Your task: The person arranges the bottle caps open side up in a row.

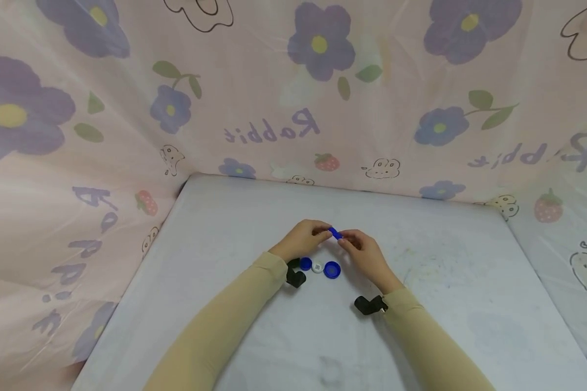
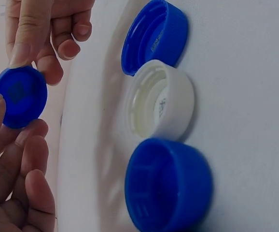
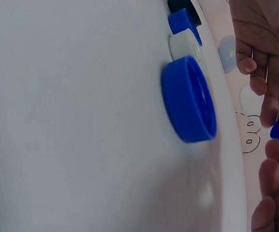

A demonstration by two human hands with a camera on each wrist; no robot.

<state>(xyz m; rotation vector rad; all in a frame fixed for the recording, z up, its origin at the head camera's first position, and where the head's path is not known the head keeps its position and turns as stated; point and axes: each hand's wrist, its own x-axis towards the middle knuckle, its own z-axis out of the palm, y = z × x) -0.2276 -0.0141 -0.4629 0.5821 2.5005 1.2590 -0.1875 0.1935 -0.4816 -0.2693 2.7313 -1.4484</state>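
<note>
Between both hands, raised above the table, is a flat blue bottle cap. My left hand pinches one side of it, and my right hand pinches the opposite side between thumb and fingers. In the left wrist view its hollow inside shows, with a small dark mark at the centre. Below the hands three caps lie in a row: a deep blue cap, a white cap with print inside, and a wide blue cap. All three have their hollow sides up.
A black object sits at the left end of the row. Black wrist cameras, left camera and right camera, hang at the cuffs. A white sheet covers the table; a floral curtain rises behind it and at both sides.
</note>
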